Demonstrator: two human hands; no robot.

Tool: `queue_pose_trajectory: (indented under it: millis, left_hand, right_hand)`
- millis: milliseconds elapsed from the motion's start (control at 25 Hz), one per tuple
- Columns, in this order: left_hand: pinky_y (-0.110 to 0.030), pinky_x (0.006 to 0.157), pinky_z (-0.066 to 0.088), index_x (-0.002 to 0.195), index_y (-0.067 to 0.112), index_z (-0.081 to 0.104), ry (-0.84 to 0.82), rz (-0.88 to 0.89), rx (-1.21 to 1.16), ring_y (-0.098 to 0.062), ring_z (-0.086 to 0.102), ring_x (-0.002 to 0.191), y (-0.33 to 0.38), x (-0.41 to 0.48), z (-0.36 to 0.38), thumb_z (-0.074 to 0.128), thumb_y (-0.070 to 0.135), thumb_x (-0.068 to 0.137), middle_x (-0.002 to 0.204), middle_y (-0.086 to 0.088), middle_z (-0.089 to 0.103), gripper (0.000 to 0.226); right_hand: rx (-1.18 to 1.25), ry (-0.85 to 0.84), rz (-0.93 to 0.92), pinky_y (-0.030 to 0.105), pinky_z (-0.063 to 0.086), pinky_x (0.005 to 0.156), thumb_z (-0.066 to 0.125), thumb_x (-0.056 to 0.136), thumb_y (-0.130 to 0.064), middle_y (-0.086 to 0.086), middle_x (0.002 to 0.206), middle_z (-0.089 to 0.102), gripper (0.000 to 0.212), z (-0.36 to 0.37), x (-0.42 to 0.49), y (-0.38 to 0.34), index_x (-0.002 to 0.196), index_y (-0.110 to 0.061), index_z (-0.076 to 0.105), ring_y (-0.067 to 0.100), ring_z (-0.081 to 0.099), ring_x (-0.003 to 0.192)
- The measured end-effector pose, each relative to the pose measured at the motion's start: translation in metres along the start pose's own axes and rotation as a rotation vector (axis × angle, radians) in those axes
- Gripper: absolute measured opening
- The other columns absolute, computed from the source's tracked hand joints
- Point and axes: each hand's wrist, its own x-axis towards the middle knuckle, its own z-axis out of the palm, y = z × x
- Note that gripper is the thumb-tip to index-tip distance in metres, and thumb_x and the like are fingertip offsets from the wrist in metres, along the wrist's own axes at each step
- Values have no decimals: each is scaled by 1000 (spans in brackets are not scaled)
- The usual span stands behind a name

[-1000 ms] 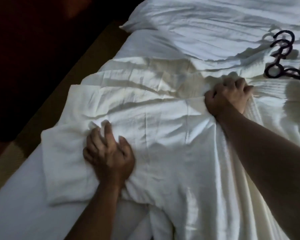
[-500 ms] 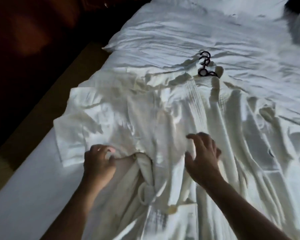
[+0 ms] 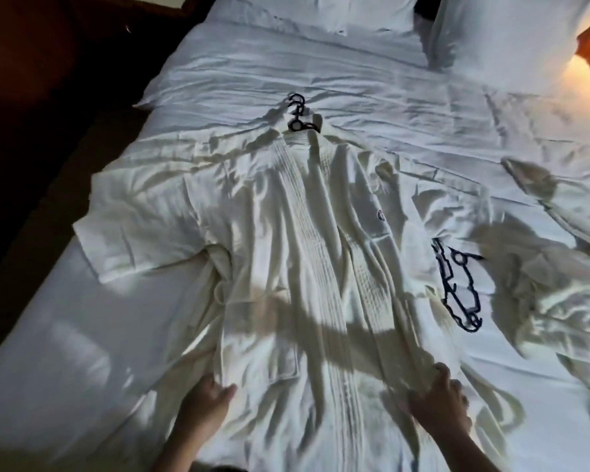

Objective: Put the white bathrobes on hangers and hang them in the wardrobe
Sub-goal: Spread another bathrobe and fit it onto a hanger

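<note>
White waffle-weave bathrobe (image 3: pixel 307 233) lies spread on the white-sheeted bed (image 3: pixel 65 335), black plastic hanger hook (image 3: pixel 297 112) at its collar, right hand (image 3: pixel 436 403) bunching the skirt, left hand (image 3: pixel 208 396) at the hem, grip unclear: straightening, I'd say; next, lift by the hook.

Left hand (image 3: pixel 206 401) thumb spread, right hand (image 3: pixel 438 400) fingers curled (blurred)

A wide bed (image 3: pixel 65 352) with rumpled white sheets fills the room. Two pillows (image 3: pixel 508 39) stand at its head. Dark floor (image 3: pixel 31 172) runs along the left edge, and a warm orange glow (image 3: pixel 588 74) shows far right.
</note>
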Motion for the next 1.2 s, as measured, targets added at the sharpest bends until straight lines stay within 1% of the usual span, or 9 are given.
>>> queue_pose_trajectory:
  millis: [160, 280, 400, 520, 600, 760, 920, 1080, 1200]
  left_hand:
    - [-39, 86, 50, 94, 11, 69, -14, -3, -203, -29, 70, 95, -24, -17, -4, 76, 35, 87, 94, -10, 76, 26]
    - [-43, 84, 55, 100, 3, 71, -9, 5, -188, -36, 72, 95, -49, -32, 3, 72, 40, 89, 94, -13, 78, 38]
    - [-30, 70, 49, 97, -7, 68, 152, -134, -262, -37, 67, 86, -61, -44, -8, 65, 8, 98, 88, -26, 70, 15]
    - [-42, 82, 47, 95, -2, 68, 327, -256, 3, -47, 64, 102, -66, -66, -9, 61, 14, 98, 109, -32, 68, 18]
    - [-41, 88, 47, 98, 4, 70, 196, -230, -33, -44, 64, 107, -51, -85, 16, 61, 14, 95, 112, -26, 70, 14]
    - [-35, 72, 47, 77, 21, 71, -244, -25, -112, -38, 69, 85, -21, -113, 109, 69, 28, 66, 74, -2, 70, 13]
    - [-25, 91, 51, 106, 25, 67, -565, 138, 135, -8, 67, 99, 53, -191, 157, 54, 31, 89, 107, 9, 72, 22]
    - [-21, 102, 47, 127, 34, 61, -583, 206, 158, 0, 60, 116, 98, -205, 197, 53, 43, 94, 129, 14, 65, 35]
    - [-21, 84, 49, 119, 30, 65, -581, 190, 42, -3, 62, 101, 129, -194, 242, 53, 52, 93, 112, 14, 65, 36]
  right_hand:
    - [135, 75, -113, 42, 49, 78, 57, 86, -13, 19, 92, 67, 2, -22, 5, 19, 88, -12, 56, 39, 63, 93]
    - [412, 191, -168, 42, 43, 73, 48, 94, -10, 22, 86, 62, 10, -36, 4, 52, 100, -7, 55, 39, 58, 80]
    - [576, 119, -145, 38, 39, 73, 54, 91, 4, 19, 89, 61, 21, -55, 8, 82, 101, -14, 51, 32, 53, 79]
    - [536, -232, -157, 30, 42, 60, 68, 89, 3, 20, 88, 69, 18, -71, 15, 104, 97, -12, 62, 26, 60, 65]
    - [393, -477, -160, 21, 35, 51, 73, 82, 0, 18, 82, 72, 22, -75, 12, 117, 101, -9, 67, 23, 62, 61]
    - [186, -344, -152, 28, 49, 69, 73, 73, -8, 5, 85, 72, 24, -54, 4, 154, 91, -23, 68, 24, 65, 81]
    - [205, -330, -110, 20, 45, 63, 65, 83, -11, 0, 86, 70, 21, -50, -24, 181, 94, -29, 64, 17, 62, 79]
    - [328, -307, -111, 25, 44, 64, 63, 88, -15, 2, 91, 66, 28, -57, -19, 199, 114, -25, 60, 18, 60, 78]
    - [442, -279, -114, 36, 51, 87, 68, 92, -20, 8, 121, 65, 45, -49, 30, 206, 135, -24, 56, 24, 65, 102]
